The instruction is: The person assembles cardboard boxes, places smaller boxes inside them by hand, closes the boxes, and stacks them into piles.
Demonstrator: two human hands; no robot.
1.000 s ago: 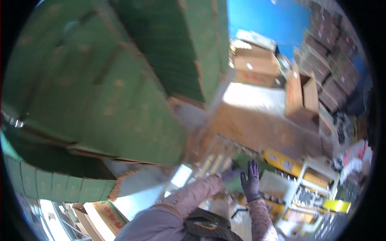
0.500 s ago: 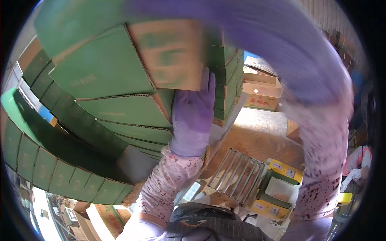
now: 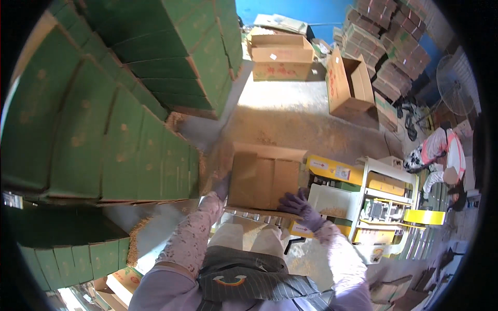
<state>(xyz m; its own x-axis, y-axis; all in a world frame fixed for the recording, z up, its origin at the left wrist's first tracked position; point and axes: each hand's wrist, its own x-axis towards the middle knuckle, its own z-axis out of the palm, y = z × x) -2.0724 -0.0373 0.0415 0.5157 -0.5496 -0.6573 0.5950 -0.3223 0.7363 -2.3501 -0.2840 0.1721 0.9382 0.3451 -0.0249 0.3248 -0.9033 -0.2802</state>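
A brown cardboard box (image 3: 254, 181) rests in front of me on a roller conveyor (image 3: 254, 214), most of whose rollers it hides. Plain brown panels with a seam between them face up, and a flap leans outward at the far side. Against the box's left side is my gloved left hand (image 3: 223, 187), its fingers mostly hidden. My right hand (image 3: 302, 208), in a purple glove, lies at the near right corner with its fingers spread. Beside it stands a white-framed machine with yellow panels (image 3: 332, 170), close to the box's right side.
Green cartons (image 3: 83, 140) are stacked high on my left, with another stack (image 3: 176, 52) beyond. Open brown boxes (image 3: 282, 70) stand on the floor ahead. Bundled flat cartons (image 3: 399, 57) and a fan (image 3: 456, 83) are at the far right. Another person (image 3: 441, 155) is at the right.
Both hands have come down from the green cartons at the stack to the brown box on the rollers. My view has turned downward and right. The right arm no longer reaches overhead.
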